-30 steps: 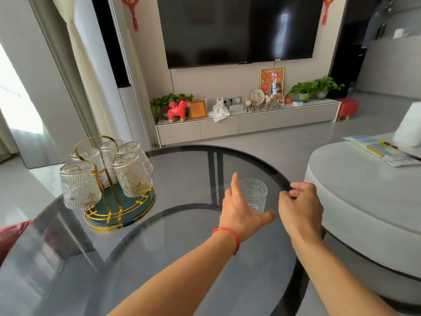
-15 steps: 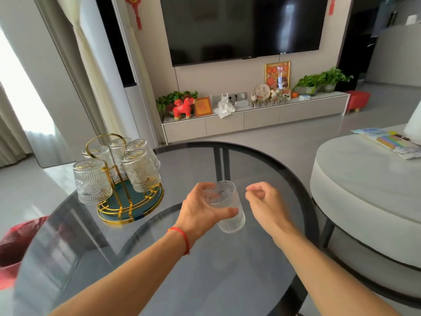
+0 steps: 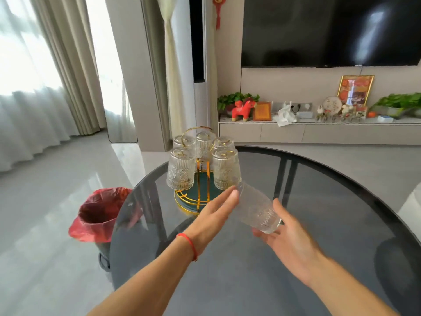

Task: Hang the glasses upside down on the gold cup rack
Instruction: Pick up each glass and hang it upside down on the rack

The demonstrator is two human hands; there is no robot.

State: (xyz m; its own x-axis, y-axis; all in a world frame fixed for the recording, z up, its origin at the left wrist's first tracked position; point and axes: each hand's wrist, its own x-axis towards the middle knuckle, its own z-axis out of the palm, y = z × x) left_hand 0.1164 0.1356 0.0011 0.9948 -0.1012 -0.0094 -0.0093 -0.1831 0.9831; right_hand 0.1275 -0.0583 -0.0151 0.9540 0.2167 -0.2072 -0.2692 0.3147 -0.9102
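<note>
The gold cup rack (image 3: pixel 193 202) with a green base stands on the far left part of the round table. Several ribbed clear glasses hang on it upside down, among them one at the front left (image 3: pixel 181 171) and one at the front right (image 3: pixel 226 169). One more ribbed glass (image 3: pixel 257 208) is in the air just right of the rack, tilted, one end towards the rack. My right hand (image 3: pixel 289 238) grips its lower end from below. My left hand (image 3: pixel 216 213), with a red wrist string, has straight fingers whose tips touch the glass's upper end.
The dark glass table (image 3: pixel 330 201) has a black rim. A bin with a red liner (image 3: pixel 100 213) stands on the floor at the table's left edge. A pale round seat (image 3: pixel 411 206) sits at the right. A low TV cabinet (image 3: pixel 284 133) lines the far wall.
The glass left the table in my left hand, moved left towards the rack and tipped over. My right hand now grips it and my left fingers have straightened. The view swung left.
</note>
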